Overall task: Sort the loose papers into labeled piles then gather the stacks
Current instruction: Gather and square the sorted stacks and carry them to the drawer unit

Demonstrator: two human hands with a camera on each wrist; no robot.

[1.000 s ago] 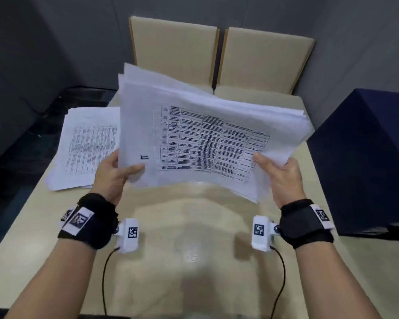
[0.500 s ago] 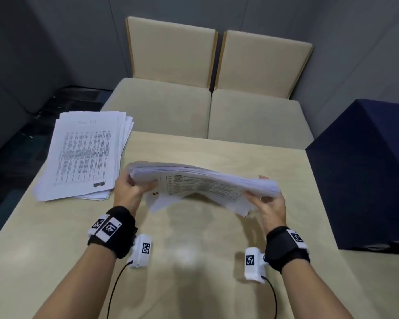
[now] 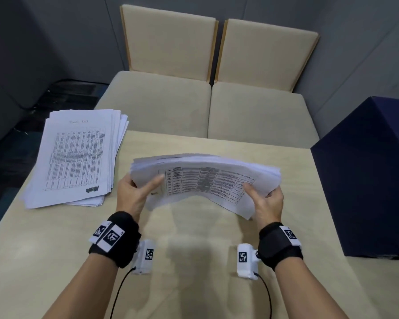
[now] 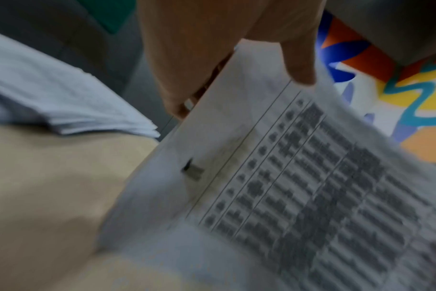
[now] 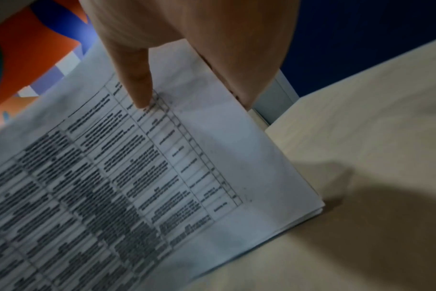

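Hands: your left hand (image 3: pixel 131 195) and right hand (image 3: pixel 266 201) gripped the stack (image 3: pixel 205 178) ends | probably squaring; tap edges level on bench (image 3: pixel 194 261).

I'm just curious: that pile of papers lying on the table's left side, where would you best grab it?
Take the fanned pile by its near short edge, coming from the person's side. Its sheets are splayed along the right edge, so a grip there would scatter them. It overhangs the table on the left, so fingers could likely slip underneath there.
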